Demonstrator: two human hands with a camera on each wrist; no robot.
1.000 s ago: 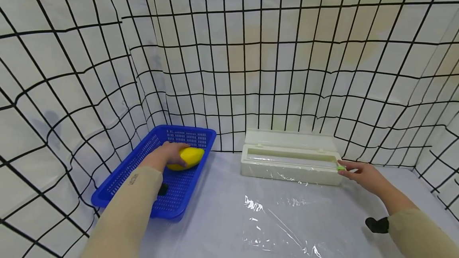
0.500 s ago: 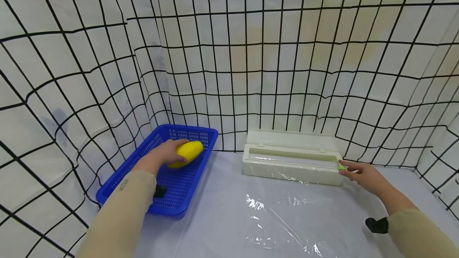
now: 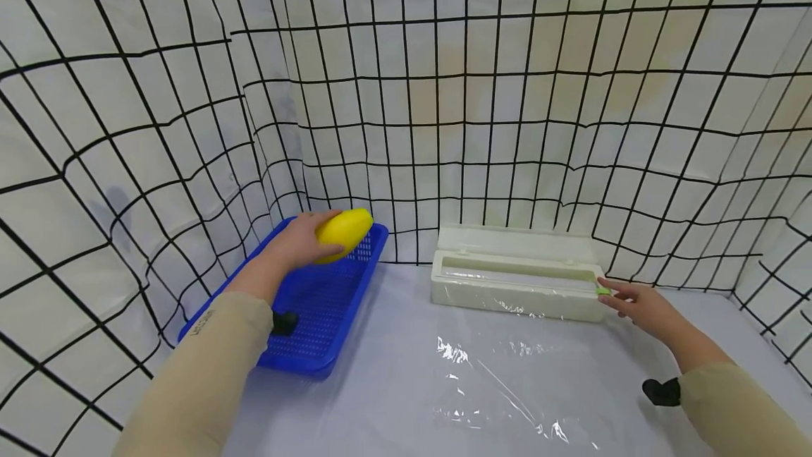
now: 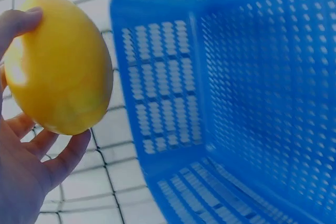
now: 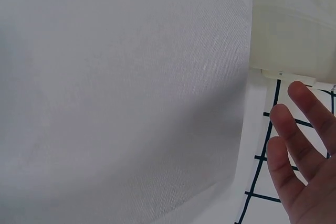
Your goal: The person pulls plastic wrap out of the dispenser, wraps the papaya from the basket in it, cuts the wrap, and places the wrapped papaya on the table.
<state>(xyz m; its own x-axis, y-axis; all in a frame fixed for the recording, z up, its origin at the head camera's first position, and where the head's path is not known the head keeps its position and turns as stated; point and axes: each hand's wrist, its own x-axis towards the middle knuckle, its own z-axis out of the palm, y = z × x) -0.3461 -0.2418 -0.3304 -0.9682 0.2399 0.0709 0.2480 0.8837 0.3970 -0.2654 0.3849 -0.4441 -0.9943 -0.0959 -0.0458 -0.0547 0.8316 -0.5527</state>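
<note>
My left hand [image 3: 303, 237] grips a smooth yellow fruit [image 3: 344, 231] and holds it in the air over the far end of a blue perforated basket [image 3: 317, 316]. The left wrist view shows the fruit [image 4: 60, 66] cupped by the fingers [image 4: 63, 158], with the basket's wall [image 4: 157, 103] beside it. My right hand [image 3: 628, 298] lies with straight fingers at the right end of a cream film dispenser box [image 3: 517, 281], its fingertips at a small green slider [image 3: 603, 292]. In the right wrist view the fingers [image 5: 294, 140] are spread beside the box's end [image 5: 294, 24].
A sheet of clear cling film [image 3: 495, 386] lies flat on the pale table [image 3: 393, 400] in front of the dispenser. Cloth walls with a black grid [image 3: 444, 90] close in the back and both sides. Nothing else shows in the basket.
My left hand has lifted the yellow fruit from the basket floor up above its far rim. The right hand has stayed at the dispenser's right end.
</note>
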